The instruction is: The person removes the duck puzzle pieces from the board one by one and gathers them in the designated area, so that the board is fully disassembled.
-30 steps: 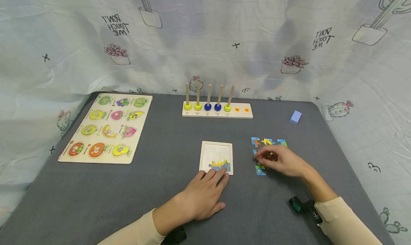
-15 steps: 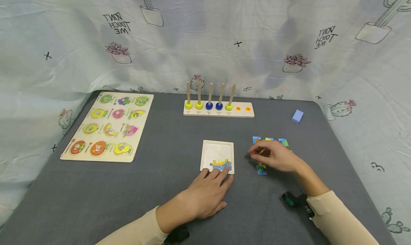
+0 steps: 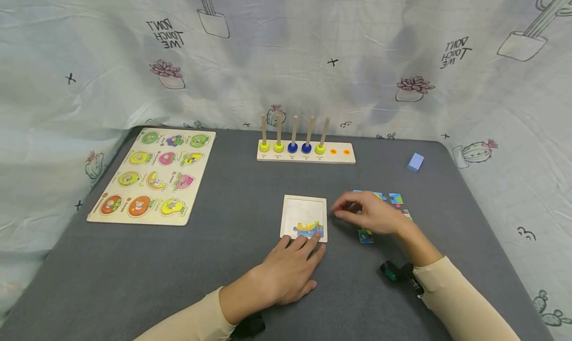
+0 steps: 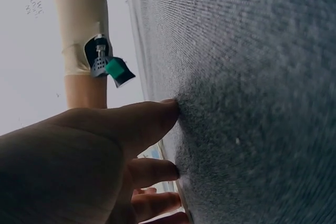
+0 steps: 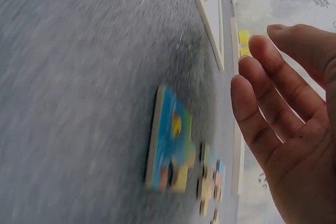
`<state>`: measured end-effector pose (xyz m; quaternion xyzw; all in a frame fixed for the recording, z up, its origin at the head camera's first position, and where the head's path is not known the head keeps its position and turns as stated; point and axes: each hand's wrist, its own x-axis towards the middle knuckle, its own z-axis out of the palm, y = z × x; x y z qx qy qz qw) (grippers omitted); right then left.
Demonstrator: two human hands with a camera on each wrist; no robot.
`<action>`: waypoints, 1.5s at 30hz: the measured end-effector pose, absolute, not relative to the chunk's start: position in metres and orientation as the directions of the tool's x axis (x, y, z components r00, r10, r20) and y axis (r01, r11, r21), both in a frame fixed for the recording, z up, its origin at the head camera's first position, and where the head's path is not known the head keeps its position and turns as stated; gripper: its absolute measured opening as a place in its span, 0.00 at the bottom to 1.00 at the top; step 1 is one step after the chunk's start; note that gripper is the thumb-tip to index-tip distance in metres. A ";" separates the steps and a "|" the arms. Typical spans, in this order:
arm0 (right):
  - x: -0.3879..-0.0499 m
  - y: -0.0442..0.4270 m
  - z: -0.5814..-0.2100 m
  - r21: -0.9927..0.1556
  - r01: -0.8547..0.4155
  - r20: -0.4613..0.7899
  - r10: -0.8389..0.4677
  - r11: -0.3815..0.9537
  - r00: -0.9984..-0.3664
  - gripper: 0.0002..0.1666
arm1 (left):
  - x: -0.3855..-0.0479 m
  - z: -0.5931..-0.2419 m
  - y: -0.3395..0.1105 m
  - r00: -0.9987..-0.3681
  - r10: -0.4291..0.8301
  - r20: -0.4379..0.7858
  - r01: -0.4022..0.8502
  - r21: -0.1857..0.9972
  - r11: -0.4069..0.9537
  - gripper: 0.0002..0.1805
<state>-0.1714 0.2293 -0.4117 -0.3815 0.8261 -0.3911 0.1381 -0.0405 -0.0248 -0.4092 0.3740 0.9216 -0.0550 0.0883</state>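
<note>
My left hand (image 3: 286,274) lies palm down at the near edge of a shallow square puzzle tray (image 3: 305,198). Its fingertips touch the joined puzzle pieces (image 3: 307,227) in the tray's lower right corner. In the left wrist view, the left thumb (image 4: 149,121) rests on the cloth. My right hand (image 3: 373,212) hovers just right of the tray, over loose puzzle pieces (image 3: 365,237). Its fingers are loosely bent, and no piece shows between them in the right wrist view. A blue puzzle piece (image 5: 170,129) lies below that hand; other pieces are partly hidden by it.
A wooden fruit puzzle board (image 3: 154,177) lies at the left on the grey cloth (image 3: 223,261). A peg board (image 3: 306,155) with yellow and blue rings stands at the back. A small blue block (image 3: 415,162) sits at the back right.
My right hand has moved left from over the loose pieces toward the tray, uncovering pieces on its right. The left hand stays at the tray's near edge. The whole view has shifted slightly.
</note>
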 end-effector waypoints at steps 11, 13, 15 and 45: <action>-0.175 0.204 -0.410 -0.756 -0.529 0.045 -0.775 0.386 -0.630 0.09 | -0.040 -0.408 -0.023 -0.708 0.675 -0.209 0.696 -0.042 0.717 0.40; -0.176 0.200 -0.410 -0.759 -0.525 0.034 -0.782 0.385 -0.622 0.09 | -0.040 -0.408 -0.024 -0.707 0.675 -0.210 0.696 -0.041 0.717 0.40; -0.176 0.195 -0.410 -0.763 -0.522 0.022 -0.792 0.381 -0.610 0.10 | -0.039 -0.408 -0.024 -0.706 0.676 -0.210 0.697 -0.040 0.716 0.40; -0.179 0.160 -0.413 -0.795 -0.493 -0.100 -0.879 0.353 -0.467 0.10 | -0.040 -0.406 -0.027 -0.699 0.682 -0.216 0.706 -0.054 0.706 0.42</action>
